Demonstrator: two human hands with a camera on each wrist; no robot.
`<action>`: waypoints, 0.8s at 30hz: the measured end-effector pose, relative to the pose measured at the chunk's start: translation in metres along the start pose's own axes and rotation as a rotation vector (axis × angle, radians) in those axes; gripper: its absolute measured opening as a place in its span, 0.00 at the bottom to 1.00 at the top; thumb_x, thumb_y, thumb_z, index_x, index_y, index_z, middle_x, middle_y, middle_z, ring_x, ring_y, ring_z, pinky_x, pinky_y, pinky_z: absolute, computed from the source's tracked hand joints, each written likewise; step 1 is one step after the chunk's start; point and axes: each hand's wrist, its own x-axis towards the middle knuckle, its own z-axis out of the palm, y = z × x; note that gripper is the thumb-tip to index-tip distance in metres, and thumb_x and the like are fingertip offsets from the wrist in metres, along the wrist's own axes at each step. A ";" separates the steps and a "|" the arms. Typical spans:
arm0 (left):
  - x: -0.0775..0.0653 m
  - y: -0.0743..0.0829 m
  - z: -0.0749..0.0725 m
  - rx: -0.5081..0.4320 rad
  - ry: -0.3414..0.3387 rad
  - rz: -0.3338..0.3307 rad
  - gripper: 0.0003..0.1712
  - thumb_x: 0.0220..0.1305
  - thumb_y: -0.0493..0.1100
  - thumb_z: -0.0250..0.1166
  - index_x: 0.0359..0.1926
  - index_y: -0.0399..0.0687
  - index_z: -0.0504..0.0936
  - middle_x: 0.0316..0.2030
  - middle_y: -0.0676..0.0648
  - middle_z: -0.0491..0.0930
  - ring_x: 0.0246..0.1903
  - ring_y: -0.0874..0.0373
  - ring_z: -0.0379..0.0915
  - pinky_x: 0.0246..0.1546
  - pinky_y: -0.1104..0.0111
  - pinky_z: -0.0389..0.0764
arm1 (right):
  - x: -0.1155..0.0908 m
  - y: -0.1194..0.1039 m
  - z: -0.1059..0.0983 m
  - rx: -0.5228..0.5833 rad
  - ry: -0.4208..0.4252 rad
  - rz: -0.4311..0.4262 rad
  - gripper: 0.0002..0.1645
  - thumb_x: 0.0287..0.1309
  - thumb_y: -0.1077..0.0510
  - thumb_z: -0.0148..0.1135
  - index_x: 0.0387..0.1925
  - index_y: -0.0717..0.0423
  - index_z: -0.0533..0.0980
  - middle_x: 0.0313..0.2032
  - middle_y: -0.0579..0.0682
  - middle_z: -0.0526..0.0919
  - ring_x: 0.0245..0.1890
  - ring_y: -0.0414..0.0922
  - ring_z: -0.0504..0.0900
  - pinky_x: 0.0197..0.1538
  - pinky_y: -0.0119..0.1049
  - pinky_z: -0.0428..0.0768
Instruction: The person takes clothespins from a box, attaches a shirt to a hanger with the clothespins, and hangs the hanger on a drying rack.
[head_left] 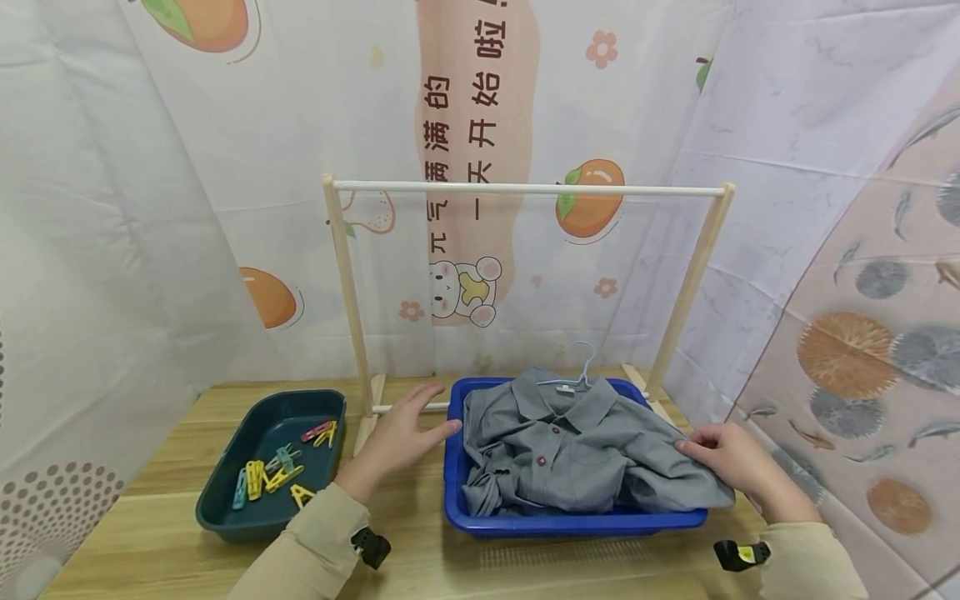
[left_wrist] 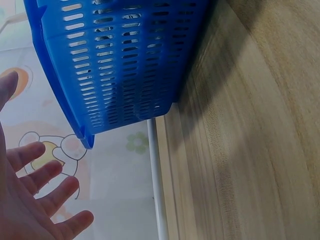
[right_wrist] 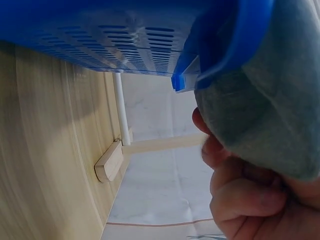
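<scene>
Beige sleeves (head_left: 303, 546) nearest. Fingers of right hand (head_left: 738, 458) grip the grey shirt (head_left: 570, 467), probably to steady its overhanging edge; left hand (head_left: 397, 437) spread, holding nothing. Shirt fills blue basket (head_left: 452, 471); hanger (head_left: 587, 372) at collar, presumably supporting shoulders; rack (head_left: 528, 188) beyond.

Table (head_left: 408, 533): bare lane between tray (head_left: 247, 532) and basket (head_left: 585, 524), left hand (head_left: 401, 429) hanging over it
Rack (head_left: 347, 283): open below the bar (head_left: 517, 188), posts (head_left: 690, 292) blocking both ends
Hanger (head_left: 584, 377): juts up at basket's back
Right rim (right_wrist: 245, 50): shirt (head_left: 577, 467), right hand (head_left: 731, 457) crowd it
</scene>
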 end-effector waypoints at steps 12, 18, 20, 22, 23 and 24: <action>-0.002 0.001 -0.002 -0.011 -0.009 -0.024 0.50 0.62 0.76 0.61 0.76 0.53 0.67 0.74 0.42 0.63 0.71 0.43 0.62 0.65 0.43 0.67 | 0.006 -0.002 -0.003 -0.038 -0.010 -0.001 0.17 0.69 0.48 0.65 0.23 0.49 0.80 0.15 0.39 0.68 0.18 0.38 0.65 0.25 0.34 0.65; -0.002 0.000 -0.002 -0.014 -0.010 -0.017 0.51 0.62 0.77 0.59 0.76 0.53 0.67 0.74 0.42 0.63 0.70 0.43 0.62 0.64 0.43 0.68 | 0.007 -0.007 -0.002 -0.074 -0.020 0.013 0.17 0.68 0.48 0.66 0.23 0.48 0.81 0.16 0.40 0.71 0.20 0.41 0.68 0.27 0.35 0.65; -0.001 -0.001 -0.001 -0.013 -0.009 -0.016 0.51 0.61 0.78 0.59 0.76 0.53 0.67 0.74 0.43 0.63 0.70 0.43 0.63 0.64 0.43 0.68 | 0.008 -0.010 -0.003 -0.089 -0.015 0.006 0.18 0.67 0.50 0.67 0.21 0.47 0.79 0.16 0.40 0.70 0.20 0.42 0.68 0.27 0.36 0.65; -0.001 -0.001 -0.001 -0.010 -0.007 -0.018 0.52 0.61 0.79 0.58 0.75 0.54 0.67 0.74 0.44 0.63 0.70 0.44 0.63 0.64 0.43 0.69 | 0.008 -0.012 -0.003 -0.110 -0.011 -0.007 0.16 0.67 0.52 0.67 0.21 0.47 0.79 0.18 0.40 0.73 0.21 0.42 0.69 0.28 0.37 0.67; -0.001 -0.002 -0.001 -0.009 -0.005 -0.018 0.52 0.61 0.79 0.58 0.75 0.54 0.67 0.74 0.44 0.64 0.70 0.44 0.63 0.63 0.43 0.69 | 0.008 -0.013 -0.003 -0.119 -0.011 -0.009 0.16 0.66 0.53 0.67 0.21 0.47 0.79 0.19 0.40 0.75 0.21 0.42 0.70 0.28 0.38 0.68; -0.001 -0.002 0.000 -0.007 -0.004 -0.018 0.52 0.61 0.79 0.58 0.75 0.54 0.67 0.74 0.45 0.64 0.70 0.44 0.64 0.63 0.43 0.69 | 0.009 -0.014 -0.004 -0.129 -0.012 -0.010 0.15 0.66 0.53 0.67 0.22 0.47 0.80 0.20 0.40 0.76 0.22 0.41 0.71 0.29 0.39 0.68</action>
